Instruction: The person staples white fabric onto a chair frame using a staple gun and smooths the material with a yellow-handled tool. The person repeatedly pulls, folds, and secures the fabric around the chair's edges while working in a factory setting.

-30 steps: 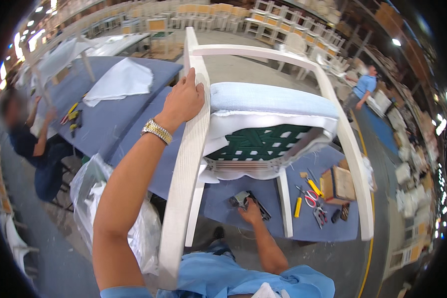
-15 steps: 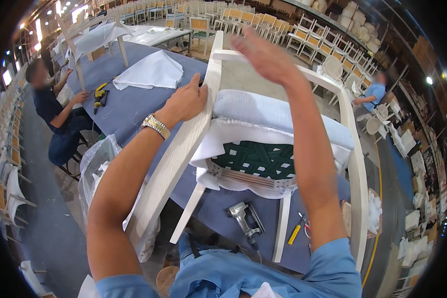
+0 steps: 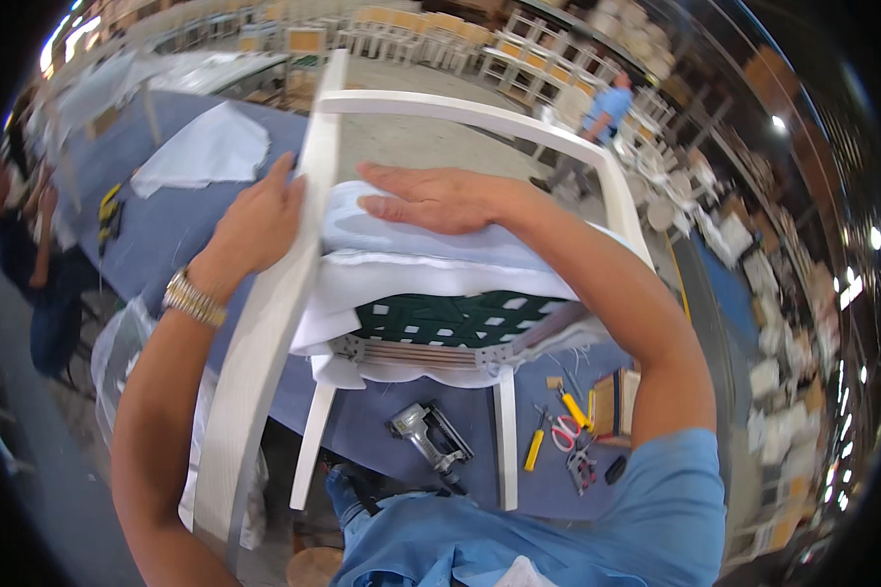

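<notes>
A pale wooden chair frame (image 3: 282, 338) stands on the table in front of me. Its seat pad (image 3: 499, 245) is covered in light blue fabric. White lining (image 3: 338, 284) hangs loose along the seat's near edge, and green webbing (image 3: 450, 321) shows beneath. My left hand (image 3: 261, 220) grips the thick left post of the frame, its index finger pointing up along the wood. My right hand (image 3: 436, 201) lies flat on the light blue fabric, fingers stretched toward the left post, holding nothing.
Below the seat lies a staple gun (image 3: 429, 435) on the blue-grey table (image 3: 357, 430). Right of it are a yellow-handled tool (image 3: 534, 448), scissors (image 3: 565, 432) and pliers (image 3: 581, 472). White cloth (image 3: 206, 147) and a yellow-black tool (image 3: 110, 217) lie left. One person (image 3: 44, 264) sits left; another (image 3: 602, 122) stands beyond.
My right hand has come down from above the frame's crossbar onto the seat fabric. My left hand stays on the post. The view has shifted right, showing more tools.
</notes>
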